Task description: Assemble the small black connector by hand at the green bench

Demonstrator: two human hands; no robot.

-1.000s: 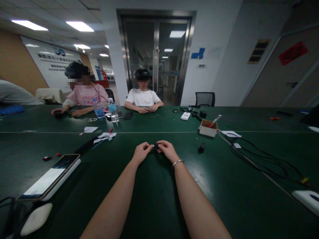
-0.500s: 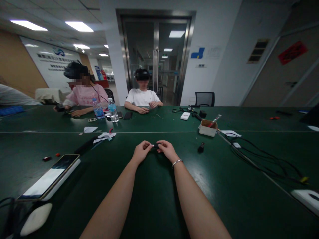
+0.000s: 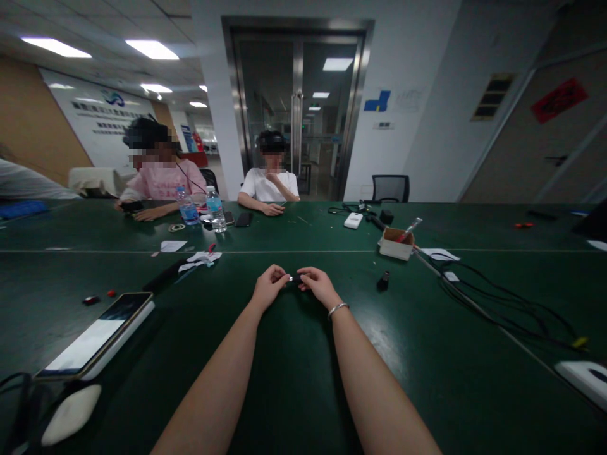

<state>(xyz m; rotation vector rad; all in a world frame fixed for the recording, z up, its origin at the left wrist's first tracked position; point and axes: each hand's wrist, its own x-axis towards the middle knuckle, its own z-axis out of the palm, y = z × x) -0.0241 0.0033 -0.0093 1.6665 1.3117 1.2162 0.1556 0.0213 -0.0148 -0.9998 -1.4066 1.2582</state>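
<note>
Between my two hands, just above the green table (image 3: pixel 294 354), is a small black stick (image 3: pixel 296 278) with a bright, silvery end, much like a USB stick in shape. My right hand (image 3: pixel 318 284) has its thumb and fingers closed on the black body. The fingertips of my left hand (image 3: pixel 270 284) pinch at the bright end, partly covering it. Whether the two ends are separate pieces cannot be made out. To the right of my hands lies another small black piece (image 3: pixel 383 281), apart from them.
At left, a phone (image 3: pixel 97 335) rests on a white box, near a white mouse-shaped object (image 3: pixel 71 414). An open small box (image 3: pixel 396 245) and black cables (image 3: pixel 507 294) are at right. Across the table sit two people near water bottles (image 3: pixel 215 212).
My hands keep nearly the same grip and place. The person opposite in white has raised one hand towards the face. The person in pink has shifted the hand holding a dark object.
</note>
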